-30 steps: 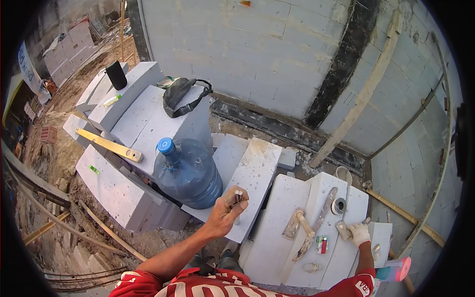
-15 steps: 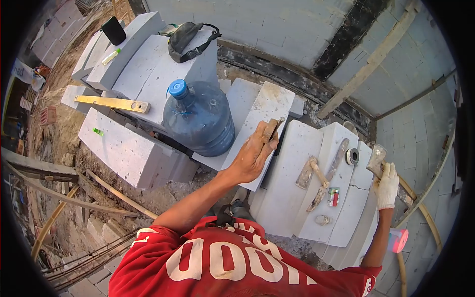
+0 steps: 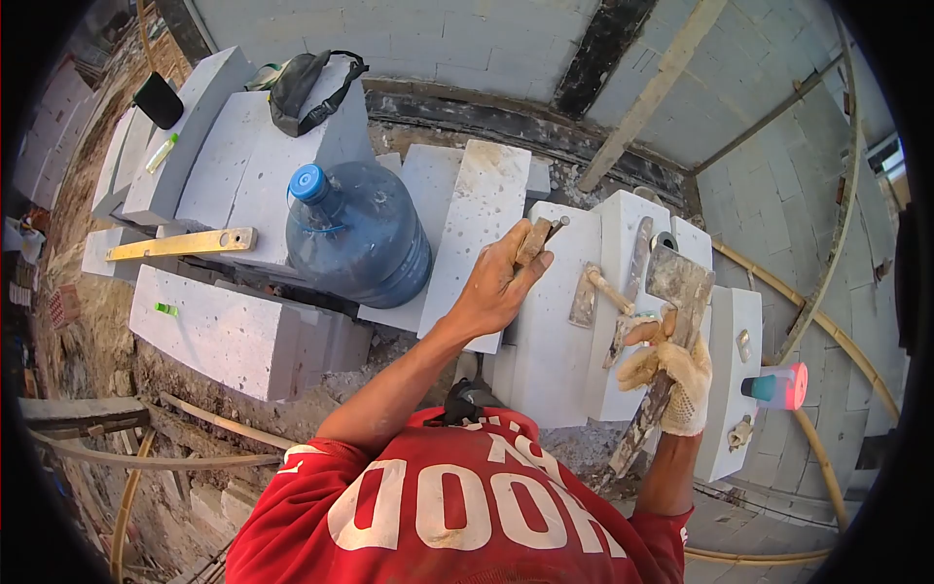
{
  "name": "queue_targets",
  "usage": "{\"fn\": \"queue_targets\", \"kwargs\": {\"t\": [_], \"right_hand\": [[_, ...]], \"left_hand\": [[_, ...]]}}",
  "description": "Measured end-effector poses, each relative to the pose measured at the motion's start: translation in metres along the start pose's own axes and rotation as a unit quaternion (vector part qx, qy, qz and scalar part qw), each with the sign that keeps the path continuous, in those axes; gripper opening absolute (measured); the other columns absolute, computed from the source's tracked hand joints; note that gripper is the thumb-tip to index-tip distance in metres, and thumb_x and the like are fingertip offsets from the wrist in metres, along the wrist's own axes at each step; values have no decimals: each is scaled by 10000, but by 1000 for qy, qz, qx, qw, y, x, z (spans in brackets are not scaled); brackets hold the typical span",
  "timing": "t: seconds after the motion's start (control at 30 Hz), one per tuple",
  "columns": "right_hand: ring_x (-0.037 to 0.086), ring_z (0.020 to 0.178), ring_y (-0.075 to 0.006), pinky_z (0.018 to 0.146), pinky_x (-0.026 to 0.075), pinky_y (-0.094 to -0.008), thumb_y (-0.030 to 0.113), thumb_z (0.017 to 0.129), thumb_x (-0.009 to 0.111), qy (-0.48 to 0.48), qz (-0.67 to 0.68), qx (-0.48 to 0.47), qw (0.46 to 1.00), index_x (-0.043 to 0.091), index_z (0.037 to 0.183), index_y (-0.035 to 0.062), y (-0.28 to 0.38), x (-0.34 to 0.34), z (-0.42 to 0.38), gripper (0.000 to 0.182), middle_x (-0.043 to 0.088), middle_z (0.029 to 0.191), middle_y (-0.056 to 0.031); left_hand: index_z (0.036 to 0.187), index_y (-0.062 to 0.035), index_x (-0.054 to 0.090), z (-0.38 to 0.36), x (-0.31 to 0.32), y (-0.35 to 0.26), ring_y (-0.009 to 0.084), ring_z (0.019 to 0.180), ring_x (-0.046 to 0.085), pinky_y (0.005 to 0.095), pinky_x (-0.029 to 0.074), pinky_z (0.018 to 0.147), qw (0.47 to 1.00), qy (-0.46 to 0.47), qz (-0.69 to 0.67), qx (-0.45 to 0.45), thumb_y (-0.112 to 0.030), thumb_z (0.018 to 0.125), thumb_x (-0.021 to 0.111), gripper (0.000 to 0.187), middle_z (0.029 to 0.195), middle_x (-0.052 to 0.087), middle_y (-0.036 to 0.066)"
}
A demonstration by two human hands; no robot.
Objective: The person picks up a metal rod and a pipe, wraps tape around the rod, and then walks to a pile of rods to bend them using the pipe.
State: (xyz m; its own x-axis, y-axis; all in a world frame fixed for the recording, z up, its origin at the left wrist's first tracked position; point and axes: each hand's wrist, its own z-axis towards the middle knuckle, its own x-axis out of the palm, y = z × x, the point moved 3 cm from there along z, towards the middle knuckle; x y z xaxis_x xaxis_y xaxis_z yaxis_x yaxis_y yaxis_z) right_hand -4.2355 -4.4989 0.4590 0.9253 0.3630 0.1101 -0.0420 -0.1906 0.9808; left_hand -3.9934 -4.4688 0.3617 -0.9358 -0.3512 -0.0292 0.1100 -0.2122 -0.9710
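A small wooden piece (image 3: 534, 241) with a short metal rod beside it is pinched in my bare left hand (image 3: 491, 290), above the white blocks. My gloved right hand (image 3: 684, 384) is closed around a mortar-crusted tool (image 3: 686, 292) with a broad flat head, held over the right-hand blocks. Close to it, a wooden-handled tool (image 3: 585, 296) lies on a white block (image 3: 553, 336). A roll of tape (image 3: 664, 240) sits behind the tool's head, and a long flat crusted piece (image 3: 639, 255) rests beside it.
A large blue water bottle (image 3: 360, 238) stands left of my left hand. Farther left are a yellow level (image 3: 182, 244), a dark waist bag (image 3: 297, 92) and a black speaker-like object (image 3: 158, 100). A pink-and-teal container (image 3: 778, 386) is at the right; a wooden prop (image 3: 652, 97) leans at the wall.
My right hand has moved left and inward with its tool, which now crosses over the right-hand blocks. My left hand still holds the wooden piece. The view has shifted to the right.
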Motion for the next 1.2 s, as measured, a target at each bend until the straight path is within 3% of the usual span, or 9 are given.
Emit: {"fn": "queue_targets", "kwargs": {"t": [0.17,0.27,0.53,0.63,0.7,0.8,0.97,1.07,1.2], "right_hand": [[512,443,-119,414,391,-233,217,968,610,46,-214,-80,972,568,1057,1,29,3,9,238,646,688,-131],[533,434,-131,410,421,-227,305,979,614,170,6,83,982,562,1099,-23,32,2,22,354,658,726,-143],[563,612,-86,601,487,-211,164,995,598,9,-273,-152,950,464,1319,-66,98,47,1,419,619,808,-71],[562,606,-63,503,459,-211,108,974,650,-42,-249,-201,946,490,1279,-37,117,40,1,374,609,819,-57],[615,581,-187,514,485,-288,117,959,657,-16,-251,-180,951,507,1223,-48,119,40,6,345,627,811,-126],[620,745,-497,623,507,-504,191,950,623,84,-628,-257,729,506,1151,-65,102,60,8,346,606,858,-330],[653,768,-470,634,515,-499,191,966,606,195,-676,-128,699,513,1181,-68,98,53,13,349,633,826,-303],[655,710,-456,605,515,-480,151,956,617,54,-549,-361,752,513,1196,-73,121,51,6,344,633,731,-257],[661,744,-399,649,513,-437,131,943,636,-3,-563,-338,754,554,1172,-61,113,48,-9,310,651,792,-232]], "left_hand": [[893,-60,455,0,-1,2,132,742,365,308,357,671,1000,-5,-17,11,-236,1016,577,247,784,385,13],[893,-54,458,1,1,4,142,742,375,310,365,680,1000,-6,-16,17,-213,1017,575,234,783,390,16],[943,-22,464,-3,11,4,168,731,400,326,390,688,998,1,19,63,-134,1013,563,166,787,425,48],[968,-19,464,-4,16,2,174,713,419,342,399,662,998,6,9,54,-123,1010,562,149,778,445,63],[995,-18,463,-5,21,-1,194,689,436,352,406,645,998,4,17,56,-126,1007,565,149,770,471,92],[1006,-15,453,-5,27,-7,230,677,444,369,413,648,999,20,37,34,-127,1002,572,164,777,492,125],[1003,-17,439,-5,37,-7,263,671,435,395,409,642,996,11,30,89,-130,999,574,177,769,478,138],[1001,-19,437,-9,40,-4,265,670,429,400,406,638,996,11,29,85,-138,1002,574,182,761,463,139],[998,-24,439,-8,41,-6,260,671,417,391,404,637,997,16,36,71,-156,1006,577,191,753,453,135]]}}
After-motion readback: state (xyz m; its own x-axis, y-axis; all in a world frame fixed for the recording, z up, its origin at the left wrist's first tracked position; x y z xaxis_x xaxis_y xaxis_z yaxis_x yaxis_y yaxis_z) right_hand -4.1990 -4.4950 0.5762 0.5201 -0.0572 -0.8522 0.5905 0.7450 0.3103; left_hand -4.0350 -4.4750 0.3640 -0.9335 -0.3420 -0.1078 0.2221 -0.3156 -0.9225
